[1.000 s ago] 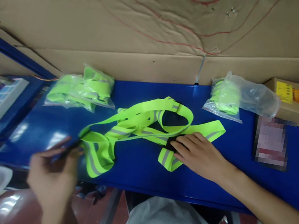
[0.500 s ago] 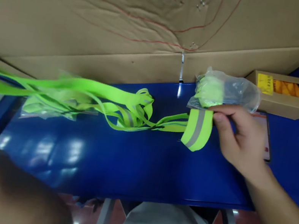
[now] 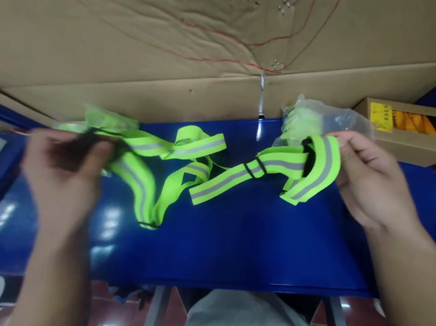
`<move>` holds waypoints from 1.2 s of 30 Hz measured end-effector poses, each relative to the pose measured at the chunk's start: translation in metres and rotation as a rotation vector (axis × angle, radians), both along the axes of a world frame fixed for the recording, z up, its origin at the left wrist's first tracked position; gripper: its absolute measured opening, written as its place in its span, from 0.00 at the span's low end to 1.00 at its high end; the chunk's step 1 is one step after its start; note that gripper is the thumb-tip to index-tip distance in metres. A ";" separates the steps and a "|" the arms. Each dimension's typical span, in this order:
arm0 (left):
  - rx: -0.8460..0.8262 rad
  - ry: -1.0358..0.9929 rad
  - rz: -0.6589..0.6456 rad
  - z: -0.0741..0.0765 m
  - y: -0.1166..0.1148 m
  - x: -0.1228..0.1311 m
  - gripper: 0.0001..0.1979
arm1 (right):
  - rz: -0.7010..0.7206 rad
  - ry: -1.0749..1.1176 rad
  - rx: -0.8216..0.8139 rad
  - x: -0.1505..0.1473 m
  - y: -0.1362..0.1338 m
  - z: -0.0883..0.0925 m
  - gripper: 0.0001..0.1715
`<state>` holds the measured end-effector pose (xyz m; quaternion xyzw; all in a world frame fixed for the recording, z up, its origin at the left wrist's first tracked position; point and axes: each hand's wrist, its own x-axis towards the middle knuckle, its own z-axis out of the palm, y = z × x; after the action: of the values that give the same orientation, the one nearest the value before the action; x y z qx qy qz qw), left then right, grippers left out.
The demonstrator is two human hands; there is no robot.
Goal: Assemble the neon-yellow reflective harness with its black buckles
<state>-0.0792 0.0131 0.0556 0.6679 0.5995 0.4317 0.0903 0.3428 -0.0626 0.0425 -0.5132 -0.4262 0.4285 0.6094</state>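
Note:
Neon yellow-green reflective straps [image 3: 223, 181] with a grey stripe down the middle lie loosely across the blue table [image 3: 223, 248], with black bands around them in places. At the right, my right hand [image 3: 378, 185] pinches a folded loop of the strap between thumb and fingers, lifted off the table. My left hand [image 3: 66, 175], smeared by motion, is closed on a dark part [image 3: 77, 148] of the straps at the left. The exact form of that dark part is blurred. Between the hands the strap runs in slack folds.
A clear plastic bag [image 3: 346, 120] with yellow-green material stands behind my right hand. Next to it is a cardboard box [image 3: 408, 149] with a window and orange contents. Another bag [image 3: 109, 120] lies behind my left hand. Cardboard sheeting [image 3: 132, 75] lines the back.
My left hand has come into view from the left, bringing the strap bundle down to the table. My right hand has risen slightly rightward with its strap loop, and the straps now lie more spread out.

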 end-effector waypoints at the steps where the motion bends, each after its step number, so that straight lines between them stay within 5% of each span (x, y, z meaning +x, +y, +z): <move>1: 0.007 -0.055 -0.016 -0.005 -0.002 0.017 0.24 | 0.061 0.098 -0.064 -0.008 0.001 -0.003 0.14; 5: -0.164 0.021 -0.324 -0.017 -0.016 0.077 0.21 | 0.216 0.291 -0.238 -0.032 -0.003 -0.015 0.19; 9: 0.180 0.299 -0.501 -0.018 -0.038 0.121 0.26 | 0.252 0.276 -0.257 -0.048 -0.010 -0.023 0.19; 13: 0.198 0.386 -0.635 -0.026 -0.056 0.147 0.17 | 0.318 0.126 -0.253 -0.057 -0.016 -0.023 0.19; 16: 0.199 0.390 -0.627 -0.033 -0.058 0.149 0.06 | 0.415 -0.116 -0.160 -0.059 -0.020 -0.024 0.23; 20: 0.182 0.417 -0.706 -0.036 -0.062 0.141 0.06 | 0.451 -0.599 0.058 -0.068 -0.031 -0.034 0.36; 24: 0.162 0.456 -0.718 -0.039 -0.073 0.134 0.06 | 0.416 -0.936 0.149 -0.075 -0.037 -0.037 0.16; 29: 0.133 0.523 -0.690 -0.041 -0.087 0.118 0.04 | 0.535 -0.973 0.225 -0.058 -0.031 -0.024 0.18; 36: -0.040 0.398 -0.690 -0.037 -0.096 0.097 0.14 | 0.564 -0.727 0.019 -0.043 -0.027 -0.004 0.14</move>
<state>0.0179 -0.0824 0.0186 0.8987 0.3542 0.2264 0.1250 0.2994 -0.0900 0.0389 -0.4885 -0.7393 0.3659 0.2845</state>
